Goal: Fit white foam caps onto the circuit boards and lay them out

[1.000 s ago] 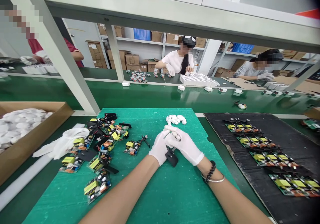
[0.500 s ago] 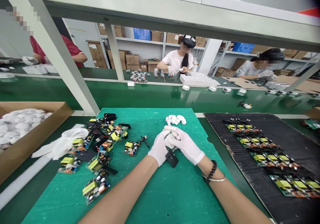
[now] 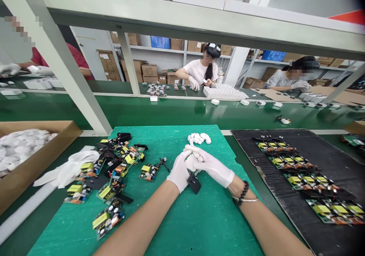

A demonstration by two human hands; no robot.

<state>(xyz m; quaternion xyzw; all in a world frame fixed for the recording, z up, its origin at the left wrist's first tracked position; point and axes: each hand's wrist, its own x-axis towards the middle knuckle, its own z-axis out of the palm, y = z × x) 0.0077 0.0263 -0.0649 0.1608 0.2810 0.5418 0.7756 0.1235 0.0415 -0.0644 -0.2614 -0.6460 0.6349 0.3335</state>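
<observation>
Over the green mat (image 3: 216, 218), my white-gloved left hand (image 3: 179, 172) is closed around a circuit board, mostly hidden by the fingers. A black flat piece (image 3: 194, 183) hangs below it. A white pad (image 3: 190, 164) lies against the board between the hands. My right hand (image 3: 215, 166), also gloved, is closed with its fingertips pressed on the pad. Just beyond the fingers sits a small pile of white pads (image 3: 199, 138). Left of my hands lies a single circuit board (image 3: 148, 171) with a cable, then a heap of boards (image 3: 125, 157) with black pieces.
A cardboard box (image 3: 57, 147) of white pads stands at left, beside a loose white glove (image 3: 76, 162). Rows of boards (image 3: 322, 182) lie on a black sheet (image 3: 273, 206) at right. White chargers (image 3: 215, 102) sit on the green belt (image 3: 176, 113). Several co-workers sit beyond.
My hands stay together around the board; the right fingers have shifted slightly and more of the white pad shows. The view has tilted a little.
</observation>
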